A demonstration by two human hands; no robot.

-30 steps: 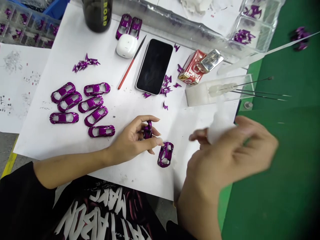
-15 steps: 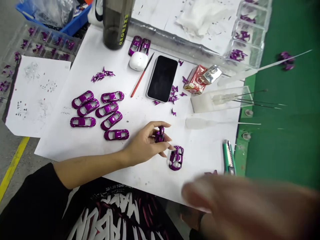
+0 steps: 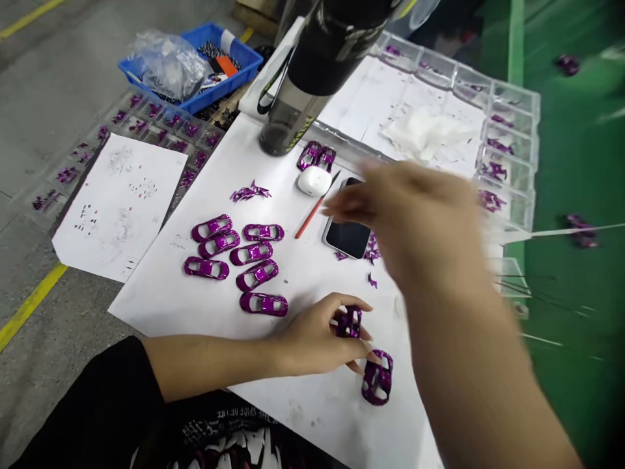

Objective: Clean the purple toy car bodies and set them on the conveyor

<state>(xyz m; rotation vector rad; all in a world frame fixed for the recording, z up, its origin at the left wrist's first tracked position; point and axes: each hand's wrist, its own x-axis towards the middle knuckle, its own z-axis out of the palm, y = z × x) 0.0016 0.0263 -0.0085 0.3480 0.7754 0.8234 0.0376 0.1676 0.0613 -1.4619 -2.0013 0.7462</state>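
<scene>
as the left hand (image 3: pixel 322 339) grasps one purple piece (image 3: pixel 350 321), right hand (image 3: pixel 420 221) blurred, grip unclear, seven car shells (image 3: pixel 253 253) grouped

I have the left hand (image 3: pixel 327 335) curled around a purple car shell (image 3: pixel 349 322), fingertips close to a second shell (image 3: pixel 377 379) on the white sheet (image 3: pixel 170 290). My right hand (image 3: pixel 415 218) is blurred, partly covering the phone (image 3: pixel 347 240); I can't tell whether it grips anything. Seven more shells (image 3: pixel 264 303) lie grouped left of a red stick (image 3: pixel 308 222).
</scene>
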